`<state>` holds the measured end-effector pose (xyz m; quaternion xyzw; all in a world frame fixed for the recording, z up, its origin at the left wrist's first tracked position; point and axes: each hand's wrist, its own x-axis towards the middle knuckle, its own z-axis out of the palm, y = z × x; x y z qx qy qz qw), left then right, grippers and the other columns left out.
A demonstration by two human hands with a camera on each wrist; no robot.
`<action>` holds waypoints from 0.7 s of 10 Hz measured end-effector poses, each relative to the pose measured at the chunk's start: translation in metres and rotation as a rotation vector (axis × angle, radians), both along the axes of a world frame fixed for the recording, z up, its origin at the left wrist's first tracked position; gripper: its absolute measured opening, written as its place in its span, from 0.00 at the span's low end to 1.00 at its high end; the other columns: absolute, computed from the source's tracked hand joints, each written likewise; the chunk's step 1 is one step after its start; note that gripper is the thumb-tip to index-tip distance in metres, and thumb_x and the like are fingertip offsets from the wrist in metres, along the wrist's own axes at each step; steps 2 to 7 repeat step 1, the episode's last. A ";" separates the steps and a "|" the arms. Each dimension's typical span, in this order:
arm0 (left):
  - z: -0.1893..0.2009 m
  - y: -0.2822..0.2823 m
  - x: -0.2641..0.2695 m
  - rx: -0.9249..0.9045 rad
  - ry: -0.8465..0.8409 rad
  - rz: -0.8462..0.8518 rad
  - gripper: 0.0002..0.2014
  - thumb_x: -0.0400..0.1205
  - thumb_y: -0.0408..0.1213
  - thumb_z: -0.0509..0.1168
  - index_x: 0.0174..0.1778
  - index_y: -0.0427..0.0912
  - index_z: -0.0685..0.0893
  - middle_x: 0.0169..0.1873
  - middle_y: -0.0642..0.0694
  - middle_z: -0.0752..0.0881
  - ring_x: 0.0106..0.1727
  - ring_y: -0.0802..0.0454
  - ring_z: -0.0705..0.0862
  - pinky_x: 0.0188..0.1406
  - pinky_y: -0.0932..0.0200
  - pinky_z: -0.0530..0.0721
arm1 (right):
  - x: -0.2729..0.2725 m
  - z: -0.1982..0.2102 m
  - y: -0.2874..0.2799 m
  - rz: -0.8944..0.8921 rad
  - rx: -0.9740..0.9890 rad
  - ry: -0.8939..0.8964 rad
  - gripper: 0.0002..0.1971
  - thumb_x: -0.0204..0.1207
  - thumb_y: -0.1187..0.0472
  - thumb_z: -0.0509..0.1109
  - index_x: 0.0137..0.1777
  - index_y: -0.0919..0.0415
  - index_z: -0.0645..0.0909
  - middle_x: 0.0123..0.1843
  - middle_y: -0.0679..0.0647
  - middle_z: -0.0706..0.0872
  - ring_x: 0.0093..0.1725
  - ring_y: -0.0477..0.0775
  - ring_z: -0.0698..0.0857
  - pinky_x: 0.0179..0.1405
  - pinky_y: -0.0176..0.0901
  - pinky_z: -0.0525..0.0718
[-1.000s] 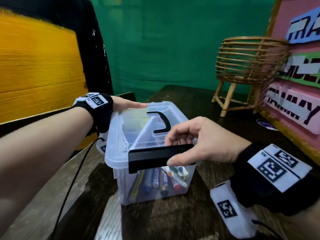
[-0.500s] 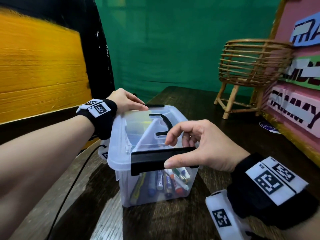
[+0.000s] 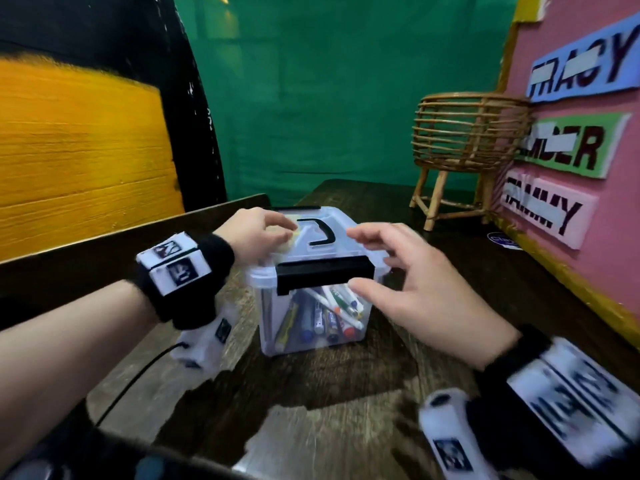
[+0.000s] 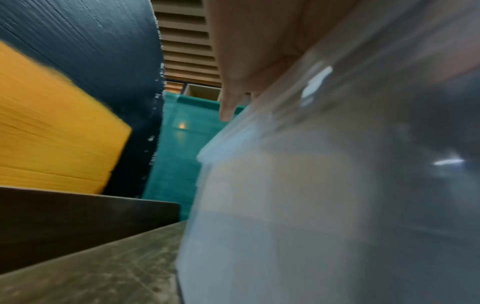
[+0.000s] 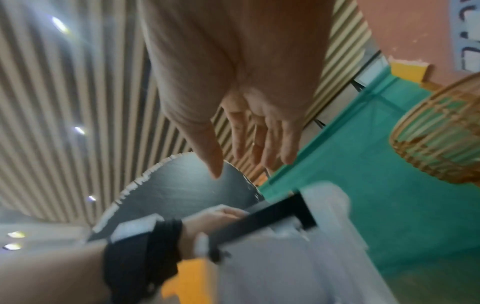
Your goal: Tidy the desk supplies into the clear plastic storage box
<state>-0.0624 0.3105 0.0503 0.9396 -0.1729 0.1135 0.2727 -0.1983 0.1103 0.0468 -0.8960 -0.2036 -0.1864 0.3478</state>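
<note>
Clear plastic storage box (image 3: 313, 317) w/ black front latch (image 3: 325, 273) now snapped down, mid-counter; markers inside. Right hand (image 3: 420, 292) released, fingers apart. Left hand (image 3: 258, 233) resting on lid, relaxed. Task approx. complete.

The box (image 4: 324, 185) is filling the right half of the left wrist view as a pale smear, so its contents and far latch are not showing there, and the left hand (image 4: 246, 51) is running off the top edge with only one fingertip clear. In the head view the latch (image 3: 325, 274) is covering the tops of the pens (image 3: 329, 317), whose labels are reading too small. The right hand (image 5: 233, 82) is smearing, its contact with anything being impossible to judge.
</note>
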 end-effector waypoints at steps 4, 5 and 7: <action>-0.007 0.010 -0.074 -0.092 -0.269 -0.212 0.13 0.79 0.50 0.63 0.56 0.52 0.85 0.56 0.57 0.86 0.59 0.61 0.83 0.59 0.65 0.78 | -0.077 0.003 -0.017 0.068 -0.001 0.011 0.20 0.69 0.47 0.70 0.62 0.39 0.76 0.59 0.31 0.78 0.63 0.26 0.74 0.60 0.14 0.67; -0.007 0.010 -0.074 -0.092 -0.269 -0.212 0.13 0.79 0.50 0.63 0.56 0.52 0.85 0.56 0.57 0.86 0.59 0.61 0.83 0.59 0.65 0.78 | -0.077 0.003 -0.017 0.068 -0.001 0.011 0.20 0.69 0.47 0.70 0.62 0.39 0.76 0.59 0.31 0.78 0.63 0.26 0.74 0.60 0.14 0.67; -0.007 0.010 -0.074 -0.092 -0.269 -0.212 0.13 0.79 0.50 0.63 0.56 0.52 0.85 0.56 0.57 0.86 0.59 0.61 0.83 0.59 0.65 0.78 | -0.077 0.003 -0.017 0.068 -0.001 0.011 0.20 0.69 0.47 0.70 0.62 0.39 0.76 0.59 0.31 0.78 0.63 0.26 0.74 0.60 0.14 0.67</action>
